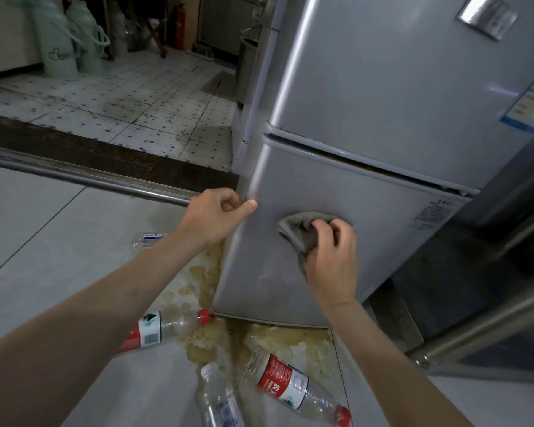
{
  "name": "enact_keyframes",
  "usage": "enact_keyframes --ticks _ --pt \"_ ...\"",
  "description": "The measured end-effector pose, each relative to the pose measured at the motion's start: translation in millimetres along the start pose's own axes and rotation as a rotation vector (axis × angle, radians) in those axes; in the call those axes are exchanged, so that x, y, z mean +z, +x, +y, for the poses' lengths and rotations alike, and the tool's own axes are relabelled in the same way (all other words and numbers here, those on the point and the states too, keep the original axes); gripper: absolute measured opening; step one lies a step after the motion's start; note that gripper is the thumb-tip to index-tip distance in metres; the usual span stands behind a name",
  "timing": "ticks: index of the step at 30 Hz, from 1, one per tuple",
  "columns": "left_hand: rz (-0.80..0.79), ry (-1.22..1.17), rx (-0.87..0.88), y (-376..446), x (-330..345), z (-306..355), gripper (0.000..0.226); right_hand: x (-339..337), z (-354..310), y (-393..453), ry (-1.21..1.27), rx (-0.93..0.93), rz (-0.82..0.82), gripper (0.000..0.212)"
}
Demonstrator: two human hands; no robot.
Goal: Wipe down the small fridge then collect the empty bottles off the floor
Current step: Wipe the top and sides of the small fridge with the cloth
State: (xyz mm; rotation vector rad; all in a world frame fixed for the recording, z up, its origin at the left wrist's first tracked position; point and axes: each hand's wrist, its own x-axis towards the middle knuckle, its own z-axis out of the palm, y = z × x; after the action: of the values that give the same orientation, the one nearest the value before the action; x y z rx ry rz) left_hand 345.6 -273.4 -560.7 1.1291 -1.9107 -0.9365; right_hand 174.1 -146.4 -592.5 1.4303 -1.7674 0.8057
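— While the grey cloth (pixel 302 231) is pressed to the lower door of the silver fridge (pixel 336 241), how is it held?
— It is bunched in the curled fingers of the right hand (pixel 332 260); the door's left edge is pinched by the left hand (pixel 219 212).
— Where are the bottles seen?
— Four are lying on the floor (pixel 43 241): two red-labelled bottles (pixel 282 380), a clear bottle (pixel 218 399), and another clear one (pixel 145 240) behind the left forearm, near yellowish stains (pixel 290 340).
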Motion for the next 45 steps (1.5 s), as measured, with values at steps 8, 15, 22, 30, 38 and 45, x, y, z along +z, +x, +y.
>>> enact_keyframes --ticks 8,15,22,30,38,45 --pt "0.005 0.006 0.013 -3.6 0.9 2.9 0.035 -10.5 -9.0 2.8 0.085 0.127 -0.07 0.026" --pt "-0.011 0.005 -0.01 -2.5 0.9 3.3 0.036 -31.0 -5.0 29.2 0.2 0.352 0.0 0.033" --pt "-0.04 0.002 -0.03 -1.3 -0.1 3.2 0.036 -36.7 -4.8 27.4 0.275 0.491 0.025 0.028" --pt "-0.038 -0.037 -0.035 -0.7 -0.3 1.2 0.037 -37.6 -13.2 30.1 0.32 0.557 0.001 0.026" --pt "-0.039 -0.054 -0.026 -1.1 -0.9 0.7 0.036 -39.6 4.5 25.6 0.275 0.697 0.087 0.025" --pt "-0.055 -0.045 -0.03 -2.8 -1.7 4.1 0.035 -39.8 9.7 24.0 0.264 0.683 0.098 0.025"
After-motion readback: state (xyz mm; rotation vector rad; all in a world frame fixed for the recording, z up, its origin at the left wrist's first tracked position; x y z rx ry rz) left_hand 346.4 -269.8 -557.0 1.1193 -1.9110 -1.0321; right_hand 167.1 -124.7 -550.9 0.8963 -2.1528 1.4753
